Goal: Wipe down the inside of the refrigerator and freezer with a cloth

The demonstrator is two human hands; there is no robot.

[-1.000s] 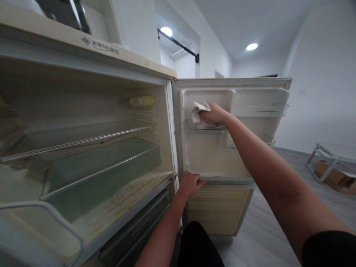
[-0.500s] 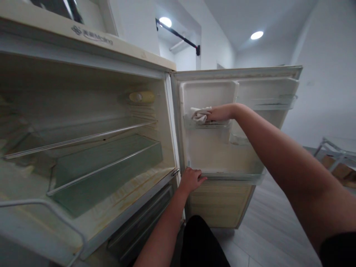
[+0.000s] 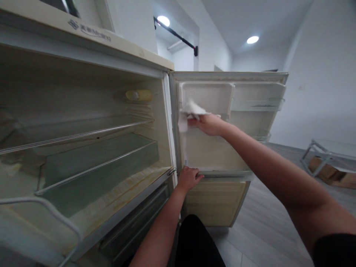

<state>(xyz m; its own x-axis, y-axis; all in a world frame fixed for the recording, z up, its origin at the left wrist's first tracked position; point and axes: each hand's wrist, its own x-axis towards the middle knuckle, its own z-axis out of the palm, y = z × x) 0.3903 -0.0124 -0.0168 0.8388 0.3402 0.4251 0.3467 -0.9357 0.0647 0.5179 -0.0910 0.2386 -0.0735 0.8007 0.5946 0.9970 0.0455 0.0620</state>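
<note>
A white cloth [image 3: 191,109] is gripped in my right hand [image 3: 208,124], in front of the upper part of the open fridge door's inner side [image 3: 211,148]. The cloth hangs down past my fingers, close to the door's hinge side, and is slightly blurred. My left hand [image 3: 190,178] rests on the lower door shelf [image 3: 222,173] near the hinge, its thumb apart from the fingers and nothing held in it. To the left stands the open fridge [image 3: 139,55], with glass shelves and yellowish stains on its floor.
A small door shelf [image 3: 265,105] sits at the upper right of the door. On the right, a metal-framed glass table [image 3: 333,146] stands on the grey floor with a cardboard box [image 3: 330,172] below it. A white wire handle [image 3: 41,202] is at the lower left.
My right hand has lowered and moved left with the cloth, from the small shelf towards the hinge side. The door's outer edge has shifted left in view. My left hand keeps its place.
</note>
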